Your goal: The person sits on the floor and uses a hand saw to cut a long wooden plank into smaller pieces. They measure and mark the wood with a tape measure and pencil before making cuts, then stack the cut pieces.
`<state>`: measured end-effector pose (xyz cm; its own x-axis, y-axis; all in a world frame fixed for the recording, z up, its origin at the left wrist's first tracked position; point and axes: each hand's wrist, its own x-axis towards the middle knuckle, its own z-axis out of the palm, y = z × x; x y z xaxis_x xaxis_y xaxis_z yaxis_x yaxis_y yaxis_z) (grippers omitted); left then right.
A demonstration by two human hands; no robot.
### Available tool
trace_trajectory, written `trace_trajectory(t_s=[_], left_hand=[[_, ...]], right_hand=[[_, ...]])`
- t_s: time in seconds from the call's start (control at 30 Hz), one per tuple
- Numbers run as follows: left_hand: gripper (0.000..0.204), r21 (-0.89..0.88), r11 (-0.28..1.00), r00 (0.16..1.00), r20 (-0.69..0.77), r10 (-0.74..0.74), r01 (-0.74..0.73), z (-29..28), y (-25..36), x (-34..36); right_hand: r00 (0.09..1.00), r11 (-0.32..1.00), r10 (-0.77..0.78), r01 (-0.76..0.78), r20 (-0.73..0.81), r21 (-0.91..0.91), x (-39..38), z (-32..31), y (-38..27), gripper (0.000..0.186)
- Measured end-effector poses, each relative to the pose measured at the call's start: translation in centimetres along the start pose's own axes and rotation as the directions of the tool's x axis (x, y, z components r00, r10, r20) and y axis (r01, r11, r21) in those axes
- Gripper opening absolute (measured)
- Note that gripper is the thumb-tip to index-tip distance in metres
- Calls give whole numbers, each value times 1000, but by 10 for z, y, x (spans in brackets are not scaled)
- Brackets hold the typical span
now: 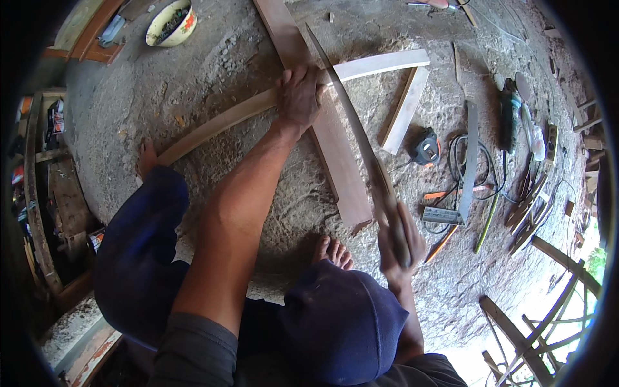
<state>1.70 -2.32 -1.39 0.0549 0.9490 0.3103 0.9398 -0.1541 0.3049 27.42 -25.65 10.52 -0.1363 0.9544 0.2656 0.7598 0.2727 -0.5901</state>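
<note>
A long pale wooden strip (227,116) lies crosswise over a wider board (345,180). My left hand (298,97) grips the strip at the crossing, fingers curled over it. My right hand (401,245), somewhat blurred, holds the wooden handle of a handsaw, whose long blade (353,122) runs up across the strip just right of my left hand. My left bare foot (147,158) is at the strip's left end, and the other foot (332,251) rests on the rough floor below the board. A shorter pale piece (405,109) lies right of the saw.
Around the right lie a tape measure (427,148), metal square (467,174), pencil (442,244), power tool with cable (508,113) and wood offcuts. An enamel bowl (171,24) stands upper left. A wooden frame with clutter (53,219) lines the left; curved wooden pieces (529,332) lean lower right.
</note>
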Motion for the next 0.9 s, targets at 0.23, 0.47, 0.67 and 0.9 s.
trace_trajectory(t_s=[0.23, 0.47, 0.67, 0.9], left_hand=[[35, 20, 999, 999, -28, 31, -30, -6, 5, -1], [34, -4, 1000, 1000, 4, 24, -24, 1, -1, -1], [34, -6, 998, 997, -44, 58, -59, -10, 4, 1], [28, 28, 999, 1000, -2, 20, -20, 0, 2, -4]], right_hand=[[999, 998, -46, 47, -25, 43, -13, 6, 3, 48], [988, 975, -150, 142, -29, -173, -37, -18, 3, 43], [987, 974, -71, 99, -143, 203, 42, 51, 14, 43], [982, 967, -188, 186, 6, -173, -74, -40, 4, 47]])
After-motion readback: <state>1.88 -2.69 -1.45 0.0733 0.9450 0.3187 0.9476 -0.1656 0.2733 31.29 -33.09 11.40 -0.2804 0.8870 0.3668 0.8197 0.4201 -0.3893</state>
